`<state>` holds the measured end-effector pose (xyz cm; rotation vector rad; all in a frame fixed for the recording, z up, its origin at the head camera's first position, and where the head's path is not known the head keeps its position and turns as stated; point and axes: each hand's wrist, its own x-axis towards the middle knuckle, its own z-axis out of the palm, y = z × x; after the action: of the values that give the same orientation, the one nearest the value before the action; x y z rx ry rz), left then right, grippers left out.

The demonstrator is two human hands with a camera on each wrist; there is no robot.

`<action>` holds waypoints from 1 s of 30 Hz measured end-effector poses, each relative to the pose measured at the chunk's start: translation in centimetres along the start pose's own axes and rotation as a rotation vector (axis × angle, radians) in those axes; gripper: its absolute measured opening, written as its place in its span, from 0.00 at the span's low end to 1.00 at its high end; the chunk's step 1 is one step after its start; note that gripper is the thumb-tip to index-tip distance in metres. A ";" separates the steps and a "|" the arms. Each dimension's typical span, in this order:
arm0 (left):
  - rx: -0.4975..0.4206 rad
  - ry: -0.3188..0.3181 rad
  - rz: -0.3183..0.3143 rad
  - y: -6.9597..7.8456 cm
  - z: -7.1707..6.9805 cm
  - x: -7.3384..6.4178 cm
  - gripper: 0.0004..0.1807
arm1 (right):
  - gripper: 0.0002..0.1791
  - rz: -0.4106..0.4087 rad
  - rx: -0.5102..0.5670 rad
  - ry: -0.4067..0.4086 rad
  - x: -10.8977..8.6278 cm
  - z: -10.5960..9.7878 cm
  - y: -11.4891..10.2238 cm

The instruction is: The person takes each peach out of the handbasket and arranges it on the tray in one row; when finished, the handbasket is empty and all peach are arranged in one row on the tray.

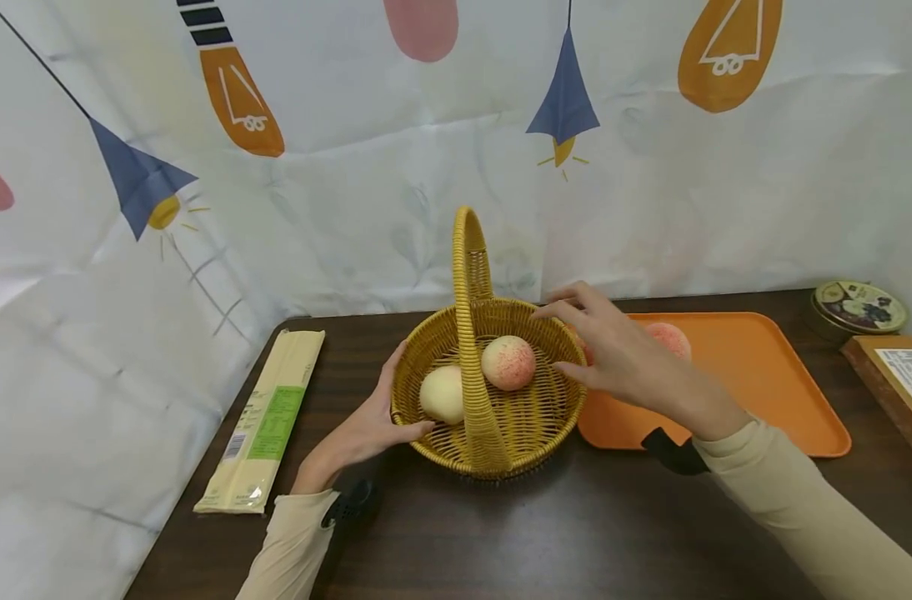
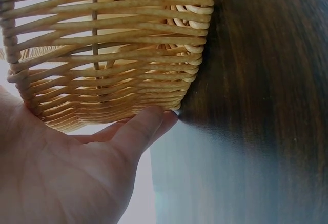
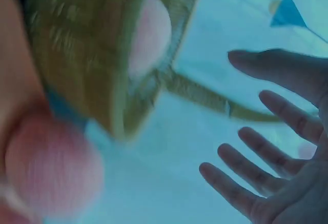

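A yellow wicker basket (image 1: pixel 531 421) with a tall arched handle stands on the dark table. Inside lie a pink-speckled peach (image 1: pixel 508 363) and a paler peach (image 1: pixel 442 394), the latter partly behind the handle. My left hand (image 1: pixel 362 429) grips the basket's left side, thumb at the rim; the left wrist view shows its fingers (image 2: pixel 138 129) against the weave. Over the right rim hovers my right hand (image 1: pixel 621 354), fingers spread and holding nothing. Beyond it, another peach (image 1: pixel 668 339) sits on the orange tray (image 1: pixel 756 392), and one more is mostly hidden behind the hand.
To the left lies a long flat packet (image 1: pixel 264 421) with a green label. At the far right stand a round tin (image 1: pixel 859 307) and a brown box (image 1: pixel 894 379) with a white label. A printed white cloth (image 1: pixel 351 217) hangs along the table's back and left.
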<state>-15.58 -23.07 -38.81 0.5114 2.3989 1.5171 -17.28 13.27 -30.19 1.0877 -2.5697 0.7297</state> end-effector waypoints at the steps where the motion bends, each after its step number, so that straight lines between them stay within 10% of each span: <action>1: 0.000 -0.001 0.004 0.1 0.0 0.1 0.68 | 0.31 -0.003 0.016 -0.016 0.5 0.7 -0.4; 15: 0.012 -0.005 -0.004 0.4 0.1 -0.1 0.68 | 0.31 0.056 0.150 -0.296 2.8 7.6 1.3; 30: 0.015 -0.009 0.000 -0.1 0.0 0.0 0.67 | 0.17 0.041 0.273 -0.390 2.2 7.8 1.1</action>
<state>-15.58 -23.07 -38.88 0.5210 2.4048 1.4951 -19.89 8.38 -36.20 1.3833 -2.8819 0.9874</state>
